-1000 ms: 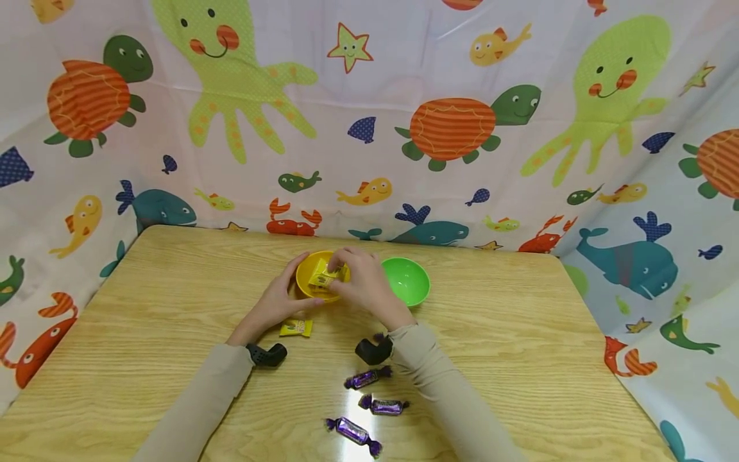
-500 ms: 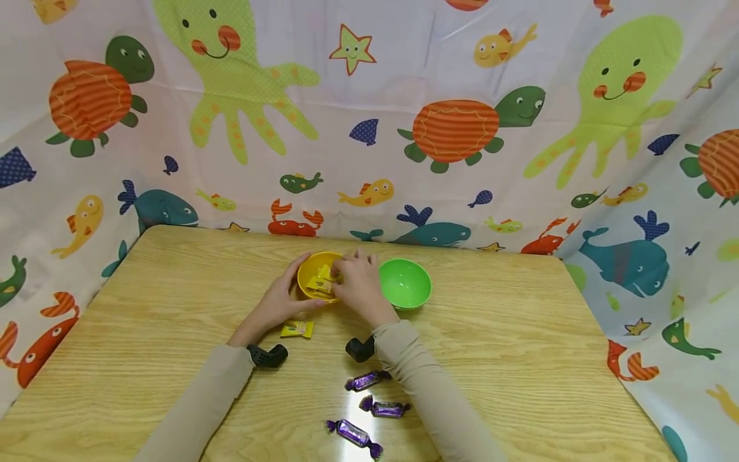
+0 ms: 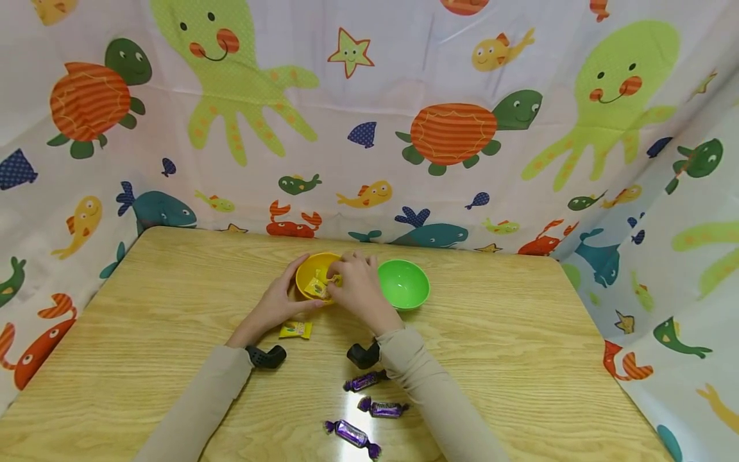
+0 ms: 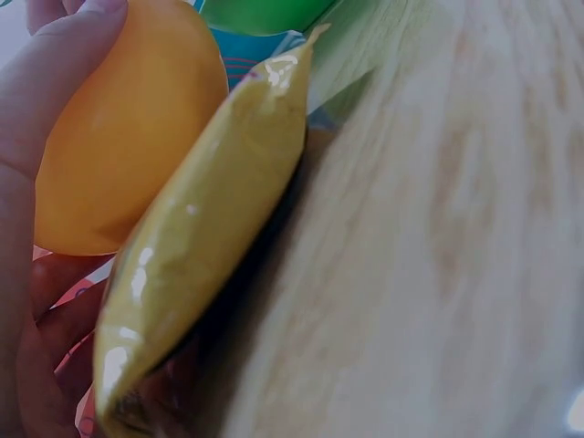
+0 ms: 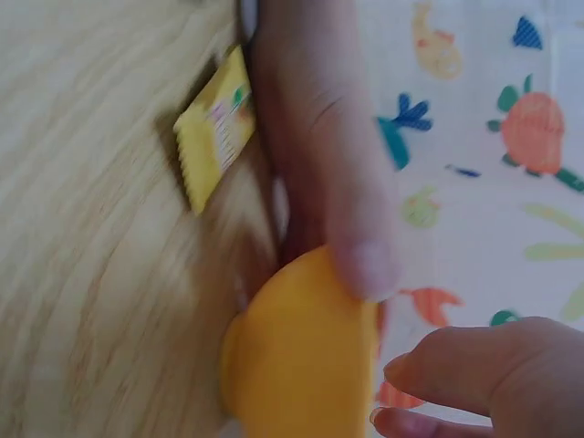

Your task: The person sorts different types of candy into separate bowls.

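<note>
Shifting a little left in the last sec. — your R hand [image 3: 360, 285], wrist now slightly lower in frame, fingers reaching into the yellow bowl [image 3: 307, 265], centre of frame.
State, R: thumb & fingers pinching a yellow sweet [image 3: 335, 280] just inside the bowl's R part; rest of the contact hidden by the hand itself.
State, L: your L hand [image 3: 276, 305] curved round the bowl's L side, thumb along the near rim; no real move vs. 1 sec. ago.
Contents: other yellow sweets [image 3: 316, 287], count unclear — the uppermost now lies nearer the near wall.
Outside: 1 loose yellow sweet [image 3: 296, 330], below the bowl in frame, untouched, position unchanged.
Also: green bowl [image 3: 404, 282], just R of your R hand; 3 purple sweets [image 3: 385, 409], lower centre, lying on the table [image 3: 508, 359], same spots.
Meaning, as judged: handling is confined to the yellow bowl for now; pinched sweet not yet clear of it, loose & purple ones not yet handled.
</note>
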Motion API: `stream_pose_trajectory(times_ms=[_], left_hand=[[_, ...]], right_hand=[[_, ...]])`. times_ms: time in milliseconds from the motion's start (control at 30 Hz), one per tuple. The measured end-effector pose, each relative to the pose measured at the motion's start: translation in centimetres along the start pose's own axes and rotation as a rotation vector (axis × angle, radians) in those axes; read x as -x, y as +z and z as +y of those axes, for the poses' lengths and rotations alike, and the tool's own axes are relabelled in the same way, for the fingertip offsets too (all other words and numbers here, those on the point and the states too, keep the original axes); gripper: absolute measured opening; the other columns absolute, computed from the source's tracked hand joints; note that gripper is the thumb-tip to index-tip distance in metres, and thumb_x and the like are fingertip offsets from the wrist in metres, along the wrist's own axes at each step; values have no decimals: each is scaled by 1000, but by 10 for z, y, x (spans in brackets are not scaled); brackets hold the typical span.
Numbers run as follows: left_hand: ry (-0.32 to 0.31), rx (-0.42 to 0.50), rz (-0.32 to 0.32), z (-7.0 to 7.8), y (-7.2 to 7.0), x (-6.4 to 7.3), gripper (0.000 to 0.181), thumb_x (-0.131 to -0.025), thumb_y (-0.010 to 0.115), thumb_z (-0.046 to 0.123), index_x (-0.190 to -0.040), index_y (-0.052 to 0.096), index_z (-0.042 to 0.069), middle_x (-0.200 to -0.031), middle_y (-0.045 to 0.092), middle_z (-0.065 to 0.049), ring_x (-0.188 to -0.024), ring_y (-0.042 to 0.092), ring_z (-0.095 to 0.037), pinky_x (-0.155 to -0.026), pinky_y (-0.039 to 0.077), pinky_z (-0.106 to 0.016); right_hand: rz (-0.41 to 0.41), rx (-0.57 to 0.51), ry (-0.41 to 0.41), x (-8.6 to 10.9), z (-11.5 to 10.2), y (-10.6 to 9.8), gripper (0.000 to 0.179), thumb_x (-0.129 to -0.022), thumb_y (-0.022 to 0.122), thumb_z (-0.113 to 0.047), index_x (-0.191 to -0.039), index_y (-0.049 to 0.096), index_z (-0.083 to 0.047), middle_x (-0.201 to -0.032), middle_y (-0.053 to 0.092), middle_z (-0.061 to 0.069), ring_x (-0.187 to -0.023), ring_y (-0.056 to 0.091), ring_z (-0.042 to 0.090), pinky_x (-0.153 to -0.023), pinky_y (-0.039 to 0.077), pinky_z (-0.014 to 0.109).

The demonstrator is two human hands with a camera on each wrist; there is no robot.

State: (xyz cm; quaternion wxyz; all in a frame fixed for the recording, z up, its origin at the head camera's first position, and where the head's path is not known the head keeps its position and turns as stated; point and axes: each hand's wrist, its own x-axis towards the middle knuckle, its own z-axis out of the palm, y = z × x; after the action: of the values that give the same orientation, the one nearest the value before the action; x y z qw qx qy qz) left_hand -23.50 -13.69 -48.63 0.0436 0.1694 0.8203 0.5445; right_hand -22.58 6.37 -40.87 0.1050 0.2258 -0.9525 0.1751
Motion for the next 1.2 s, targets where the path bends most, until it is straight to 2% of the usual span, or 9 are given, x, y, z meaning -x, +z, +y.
stream_pose_trajectory(times_ms=[267, 433, 533, 600, 733, 867, 1000, 1200], left_hand=[[9, 0, -9, -3, -1, 1, 102, -80, 83, 41, -159, 20, 21, -160, 28, -7, -146, 26, -29, -118, 18, -57], [29, -9, -11, -6, -2, 1, 100, -82, 83, 34, -159, 20, 20, -162, 24, -7, -148, 22, -29, -118, 16, -57], [29, -13, -10, -6, -2, 0, 99, -82, 83, 33, -159, 20, 23, -162, 24, -7, -148, 21, -30, -118, 15, -58], [30, -18, -8, -6, -1, 0, 100, -82, 83, 34, -159, 20, 23, -162, 25, -7, -148, 21, -31, -118, 15, -59], [14, -7, -5, -5, 0, 0, 102, -80, 84, 40, -159, 21, 23, -161, 26, -4, -147, 23, -28, -118, 17, -56], [4, -10, 0, -4, 0, 0, 104, -79, 84, 43, -159, 21, 24, -161, 26, -3, -148, 23, -26, -119, 17, -55], [-4, -30, 4, -3, 1, 0, 104, -79, 83, 44, -159, 20, 24, -161, 26, -4, -148, 22, -26, -119, 16, -56], [-6, -27, 7, -2, 1, 1, 106, -77, 84, 46, -159, 20, 24, -162, 25, -4, -148, 21, -27, -119, 15, -55]], right_hand=[[73, -130, -88, 25, -19, -12, 8, -83, 80, -17, -91, 76, -14, -94, 69, -1, -95, 55, 21, -84, 38, 43], [91, -126, -172, 45, -32, -10, 5, -84, 78, -18, -88, 75, -16, -86, 68, -5, -86, 55, 17, -80, 37, 38], [49, -70, -203, 56, -40, -7, 5, -85, 77, -20, -89, 75, -18, -88, 69, -8, -84, 54, 15, -78, 37, 35], [-8, -16, -214, 62, -45, -3, 10, -85, 76, -23, -94, 75, -19, -95, 71, -9, -90, 57, 14, -79, 38, 34], [-132, 90, -222, 69, -51, 3, 27, -88, 75, -28, -114, 75, -21, -120, 68, -8, -109, 57, 17, -88, 42, 37], [-195, 135, -246, 72, -53, 14, 34, -91, 72, -29, -125, 70, -22, -135, 61, -4, -111, 58, 20, -89, 42, 40], [-210, 148, -280, 76, -51, 23, 28, -94, 68, -28, -121, 71, -23, -133, 62, -4, -101, 59, 19, -85, 41, 39], [-182, 134, -305, 78, -51, 24, 16, -93, 67, -26, -108, 75, -24, -122, 67, -6, -88, 56, 17, -81, 38, 37]])
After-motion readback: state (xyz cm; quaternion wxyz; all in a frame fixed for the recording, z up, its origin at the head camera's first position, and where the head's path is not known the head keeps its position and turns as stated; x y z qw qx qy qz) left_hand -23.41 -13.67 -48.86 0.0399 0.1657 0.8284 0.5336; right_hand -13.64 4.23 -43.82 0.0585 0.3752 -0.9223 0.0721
